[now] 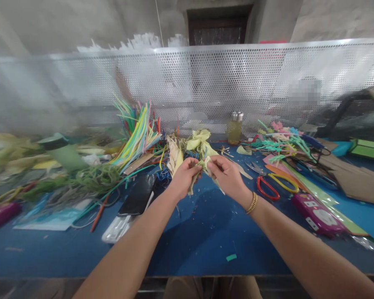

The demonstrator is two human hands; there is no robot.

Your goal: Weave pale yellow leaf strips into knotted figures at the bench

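Observation:
Both my hands are raised over the middle of the blue table (202,232), close together. The fingertips of my left hand (187,176) pinch a crumpled pale green, leaf-like strip (191,187) whose end dangles below them. Opposite it, my right hand (226,176), with a gold bracelet (252,203) at the wrist, pinches the same soft material, and another end hangs under the thumb. I cannot tell whether it is paper or husk. Just behind the fingers is a bunch of yellow-green petal-like pieces (199,141). Pale dried strips (174,155) lie left of it.
Colourful pipe cleaners (140,137) and a black phone (138,195) are on the left. Scissors with red and yellow handles (268,191) and a purple box-like device (318,214) lie right. A glass bottle (234,128) stands before the perforated metal panel (174,83).

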